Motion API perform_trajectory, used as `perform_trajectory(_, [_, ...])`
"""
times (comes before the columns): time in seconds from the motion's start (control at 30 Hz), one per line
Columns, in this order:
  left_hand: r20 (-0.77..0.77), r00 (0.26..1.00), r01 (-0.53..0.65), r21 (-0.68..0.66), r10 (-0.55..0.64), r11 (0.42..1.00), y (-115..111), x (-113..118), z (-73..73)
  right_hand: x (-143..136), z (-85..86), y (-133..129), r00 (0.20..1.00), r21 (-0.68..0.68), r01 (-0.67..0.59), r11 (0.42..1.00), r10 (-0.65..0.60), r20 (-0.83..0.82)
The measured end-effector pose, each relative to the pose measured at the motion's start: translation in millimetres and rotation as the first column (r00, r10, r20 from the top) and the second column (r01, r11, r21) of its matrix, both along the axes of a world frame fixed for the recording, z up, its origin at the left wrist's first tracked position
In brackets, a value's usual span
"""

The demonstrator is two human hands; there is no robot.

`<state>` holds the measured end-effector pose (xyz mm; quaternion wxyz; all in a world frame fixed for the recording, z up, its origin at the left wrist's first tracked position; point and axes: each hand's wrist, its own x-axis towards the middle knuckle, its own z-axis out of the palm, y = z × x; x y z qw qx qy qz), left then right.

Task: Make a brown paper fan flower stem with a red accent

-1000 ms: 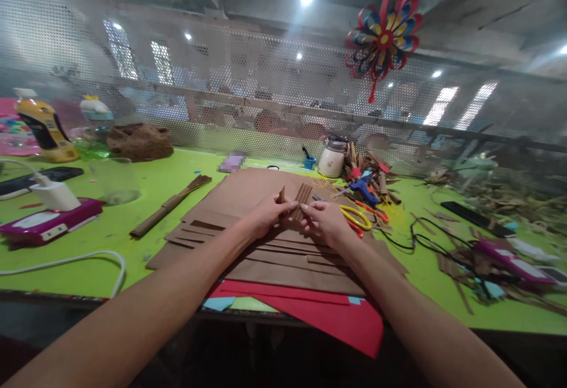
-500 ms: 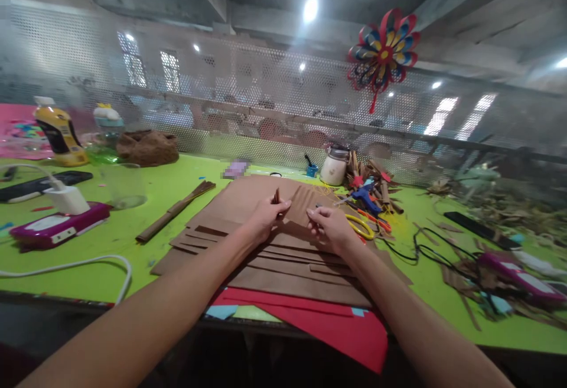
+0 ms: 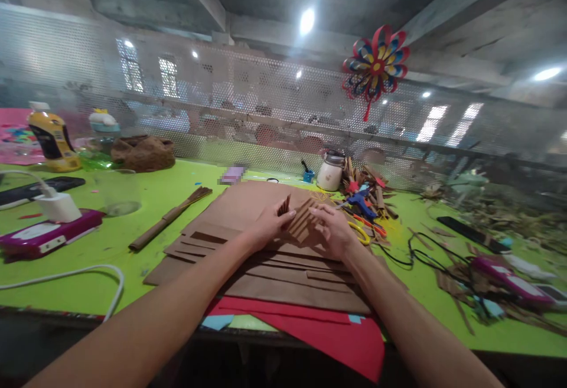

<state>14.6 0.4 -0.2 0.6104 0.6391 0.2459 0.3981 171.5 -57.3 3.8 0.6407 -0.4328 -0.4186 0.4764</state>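
Between my hands is a small piece of pleated brown paper, its folds running in parallel ridges. My left hand pinches its left end, where several folds stand bunched upright. At the other end, the fingers of my right hand grip its edge. Both hands are just above a stack of brown paper sheets; several loose strips lie across it. Red paper sticks out from under the stack over the table's front edge.
A rolled brown paper bundle lies to the left, near a clear cup and a purple power strip. Right of the stack are yellow-handled scissors, a blue glue gun, a white jar, black cable and paper scraps.
The pleated paper has turned and lifted slightly, so its ridges now face me more openly. My right hand has shifted a little higher along its edge. The whole view has moved slightly.
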Motion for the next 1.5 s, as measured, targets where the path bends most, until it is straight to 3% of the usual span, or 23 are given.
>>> perform_trajectory(0.13, [-0.067, 0.990, 0.124, -0.016, -0.124, 0.992, -11.3, 1.2, 4.9, 8.9, 5.4, 0.8, 0.993, 0.015, 0.056, 0.998, -0.057, 0.105])
perform_trajectory(0.3, [-0.080, 0.987, 0.137, -0.001, -0.136, 0.991, -10.5, 1.3, 6.0, 13.5, 0.2, 4.5, 0.976, 0.015, 0.107, 0.994, -0.108, 0.188])
perform_trajectory(0.63, [-0.071, 0.978, 0.183, -0.145, -0.195, 0.972, -10.4, 0.3, 3.7, 6.1, -4.0, 10.1, 0.875, 0.264, 0.300, 0.917, -0.375, 0.306])
perform_trajectory(0.93, [0.002, 0.996, 0.090, -0.190, -0.091, 0.978, -0.9, 3.4, -4.1, 10.3, -3.7, 11.9, 0.819, 0.311, 0.334, 0.890, -0.437, 0.371])
perform_trajectory(1.07, [-0.027, 0.998, -0.056, -0.154, 0.052, 0.987, 6.7, 3.1, -9.8, 27.8, -1.9, 19.8, 0.685, 0.300, 0.472, 0.829, -0.559, 0.468])
perform_trajectory(1.1, [-0.037, 0.995, -0.101, -0.139, 0.097, 0.985, 8.8, 2.7, -10.8, 35.3, -1.6, 21.4, 0.602, 0.275, 0.499, 0.822, -0.557, 0.572])
perform_trajectory(1.17, [-0.052, 0.980, -0.197, -0.117, 0.192, 0.973, 12.5, 1.9, -11.8, 51.7, -1.6, 23.0, 0.511, 0.249, 0.508, 0.825, -0.521, 0.683])
perform_trajectory(1.3, [-0.062, 0.914, -0.404, -0.065, 0.400, 0.913, 16.0, 0.3, -8.8, 79.4, -5.8, 19.8, 0.356, 0.126, 0.448, 0.885, -0.306, 0.883])
perform_trajectory(1.5, [-0.014, 0.853, -0.521, -0.009, 0.521, 0.853, 17.8, -3.0, -2.4, 90.7, -10.3, 15.0, 0.167, -0.053, 0.382, 0.923, -0.012, 0.986])
